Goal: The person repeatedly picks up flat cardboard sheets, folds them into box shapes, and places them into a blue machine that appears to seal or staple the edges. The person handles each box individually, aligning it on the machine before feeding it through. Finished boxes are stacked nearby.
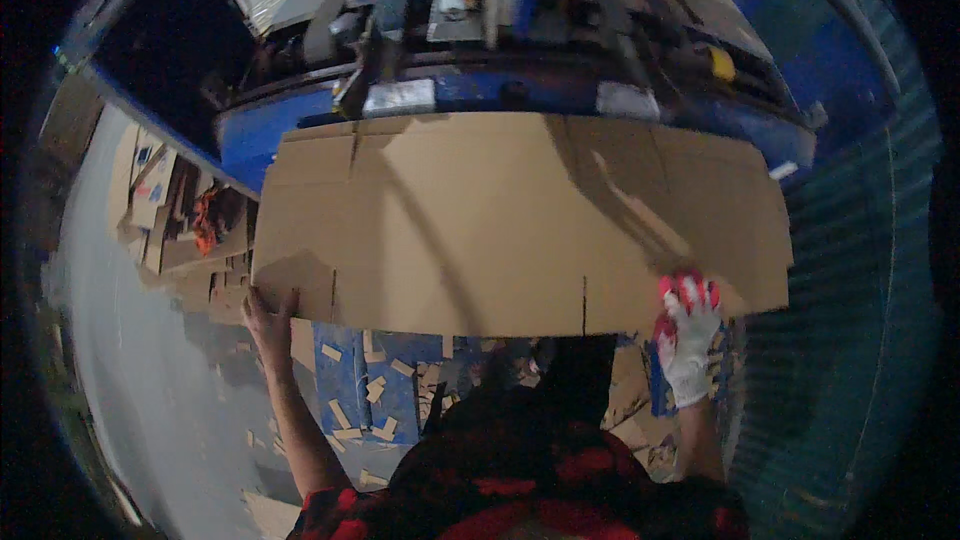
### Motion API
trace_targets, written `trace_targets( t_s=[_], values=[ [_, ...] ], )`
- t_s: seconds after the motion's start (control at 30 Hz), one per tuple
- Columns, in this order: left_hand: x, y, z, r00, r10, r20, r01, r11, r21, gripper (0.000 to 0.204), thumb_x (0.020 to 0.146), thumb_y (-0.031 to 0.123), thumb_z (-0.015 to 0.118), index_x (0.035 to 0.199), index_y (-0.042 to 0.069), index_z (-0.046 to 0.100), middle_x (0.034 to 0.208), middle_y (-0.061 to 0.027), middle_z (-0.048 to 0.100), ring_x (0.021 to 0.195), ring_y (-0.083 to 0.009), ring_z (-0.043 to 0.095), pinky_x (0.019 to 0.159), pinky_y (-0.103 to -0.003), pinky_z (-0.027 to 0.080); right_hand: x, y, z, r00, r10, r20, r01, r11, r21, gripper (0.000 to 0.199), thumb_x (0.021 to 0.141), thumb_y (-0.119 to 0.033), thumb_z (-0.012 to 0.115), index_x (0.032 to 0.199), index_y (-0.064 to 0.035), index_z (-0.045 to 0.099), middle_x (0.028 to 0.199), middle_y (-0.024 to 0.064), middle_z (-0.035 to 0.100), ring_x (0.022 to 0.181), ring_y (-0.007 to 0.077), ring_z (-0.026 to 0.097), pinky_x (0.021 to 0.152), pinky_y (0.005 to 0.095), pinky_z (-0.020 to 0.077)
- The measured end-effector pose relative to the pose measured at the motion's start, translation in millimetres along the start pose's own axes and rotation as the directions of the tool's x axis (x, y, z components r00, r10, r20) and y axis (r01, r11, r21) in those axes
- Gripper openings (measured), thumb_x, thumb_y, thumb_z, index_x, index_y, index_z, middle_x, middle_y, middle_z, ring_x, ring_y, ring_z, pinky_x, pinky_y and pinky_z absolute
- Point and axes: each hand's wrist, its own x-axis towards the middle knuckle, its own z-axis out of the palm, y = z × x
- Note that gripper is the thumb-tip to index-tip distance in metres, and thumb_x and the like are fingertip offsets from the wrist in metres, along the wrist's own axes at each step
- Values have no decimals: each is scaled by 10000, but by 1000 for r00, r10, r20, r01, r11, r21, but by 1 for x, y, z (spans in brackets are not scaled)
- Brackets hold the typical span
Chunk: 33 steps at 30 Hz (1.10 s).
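Note:
A wide brown cardboard sheet [490,220] with crease lines and short slots spans the space in front of me. Its far edge lies against the blue machine [480,90]. At its near left corner, my bare left hand [268,315] is closed on the cardboard, with the thumb on top and the other fingers partly hidden. My right hand [688,330] wears a white glove with red fingertips. Its fingers lie apart on top of the sheet near the right end of the near edge. Shadows fall across the cardboard.
Cardboard offcuts [215,230] with an orange item among them are piled at the left. Small cardboard scraps [385,430] litter a blue surface and the floor below. A yellow part [722,64] sits on the machine's right side. Dark green ribbed sheeting [830,340] hangs at the right.

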Motion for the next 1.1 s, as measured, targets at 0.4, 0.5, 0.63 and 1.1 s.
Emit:
trace_targets(
  t_s=[0.4, 0.5, 0.63, 1.1],
  values=[
    [-2, 66, -10, 977, -3, -212, -174, 562, -808, 622, 824, 234, 717, 1326, 6, 428, 1259, -152, 499, 1100, -273, 518, 970, -429, 401, -68, 106, 74, 420, 857, 299, -322, -167, 932, 429, 863, -134, 650, 1256, -44, 501, 1227, 81, 519, 1042, 183, 545, 888, 327, 446],
    [-7, 81, 3, 965, -99, 242, 260, 254, -932, 478, 903, 175, 627, 1304, -2, 436, 1265, -130, 511, 1110, -222, 527, 961, -385, 423, -62, 92, 69, 372, 909, 187, -97, -163, 982, 456, 839, -16, 628, 1269, -49, 479, 1171, 65, 523, 1030, 167, 541, 900, 307, 440],
    [-29, 89, 14, 963, -74, 259, 265, 438, -859, 415, 919, 152, 598, 1280, -3, 465, 1208, -116, 552, 1088, -210, 540, 950, -348, 433, -50, 70, 43, 392, 919, -36, -167, 110, 980, 579, 830, 87, 556, 1362, -48, 373, 1313, 90, 450, 1126, 184, 497, 965, 329, 413],
    [-41, 174, 49, 649, 753, 112, -719, 655, -235, 719, 662, -37, 680, 1345, 106, 508, 1335, -164, 499, 1238, -349, 468, 1030, -401, 401, 32, -28, 32, 906, -417, -75, 415, 909, -42, 668, 631, 26, 631, 1263, -177, 558, 1340, 130, 470, 1202, 344, 482, 1000, 571, 352]
  ],
)
